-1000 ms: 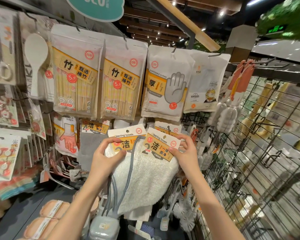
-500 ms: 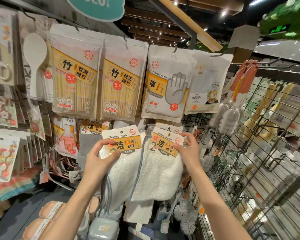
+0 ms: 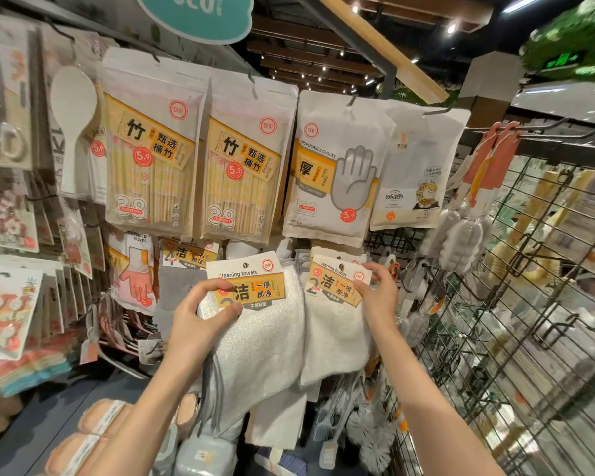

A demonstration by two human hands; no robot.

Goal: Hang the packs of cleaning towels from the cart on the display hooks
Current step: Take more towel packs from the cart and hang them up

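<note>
**Two towel packs held up at the lower hook row**

In front of the display wall, below the hanging bags, two packs of cleaning towels are raised side by side. Left pack (image 3: pixel 255 321): white card header printed "Cleaning towels" with an orange label, red round logo at top right, a large "2" partly hidden by the thumb; white nubby cloth hangs below, grey cloth trailing under it. Right pack (image 3: pixel 334 310): same card, tilted down to the right, white cloth beneath. The cloths touch along their inner edges.

Left hand (image 3: pixel 200 324): fingers and thumb curled, pinching the lower left corner of the left pack's card and the cloth. Right hand (image 3: pixel 380 297): thumb and fingers pinching the right edge of the right pack's card, up near the top corner.

Surroundings: chopstick bags (image 3: pixel 155 159) and a disposable-gloves bag (image 3: pixel 330 170) hang directly above, bottoms just over the card tops. A household-gloves pack (image 3: pixel 134 269) and another towel pack (image 3: pixel 186 255) sit just left. A wire grid panel (image 3: pixel 516 321) closes in on the right, with bottle brushes (image 3: pixel 461 235) hanging near the right hand. Whether either card is on a hook cannot be told. Below the packs, brushes and sponges (image 3: pixel 97 424) crowd the shelf.
</note>
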